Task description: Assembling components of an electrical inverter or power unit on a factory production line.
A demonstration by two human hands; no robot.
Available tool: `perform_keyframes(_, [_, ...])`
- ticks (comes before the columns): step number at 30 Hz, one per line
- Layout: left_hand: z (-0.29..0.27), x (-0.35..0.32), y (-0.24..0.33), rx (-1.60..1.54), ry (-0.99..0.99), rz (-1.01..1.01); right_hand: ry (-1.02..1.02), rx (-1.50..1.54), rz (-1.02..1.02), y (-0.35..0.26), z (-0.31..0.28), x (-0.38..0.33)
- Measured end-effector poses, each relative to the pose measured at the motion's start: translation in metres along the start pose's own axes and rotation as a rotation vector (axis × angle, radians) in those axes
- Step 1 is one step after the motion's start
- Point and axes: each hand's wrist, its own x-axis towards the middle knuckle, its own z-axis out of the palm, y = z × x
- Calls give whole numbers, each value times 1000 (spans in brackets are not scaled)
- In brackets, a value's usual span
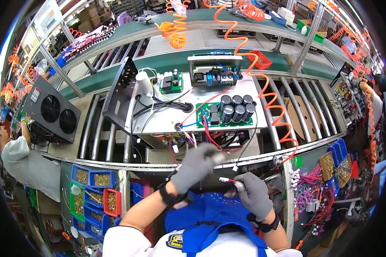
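Left hand (198, 165), gloved, is clenched on the wire bundle (188, 138) at the chassis (167, 122) front edge, keeping it clear. Right hand (253, 193) pinches a white connector (224, 180) just below, lead presented for mating.

The circuit board (224, 115) lies on the chassis (167, 122), behind both hands (197, 165), with parts bins (92, 177) left.

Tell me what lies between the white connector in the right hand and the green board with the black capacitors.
The right hand pinches the white connector at the bench edge. Between it and the green board lie the raised left hand, the metal roller rail and a tangle of red, black and blue wires hanging off the chassis front.
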Motion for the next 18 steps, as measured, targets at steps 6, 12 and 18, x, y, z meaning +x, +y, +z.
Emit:
perform_keyframes(6, [15, 63, -55, 45, 354, -87, -17, 6, -109, 1, 4, 12])
perform_keyframes(12, [15, 54, -62, -273, 404, -53, -37, -3, -140, 15, 22, 28])
perform_keyframes(18, [-4, 25, -27, -567, -113, -201, -143, -4, -128, 18, 49, 36])
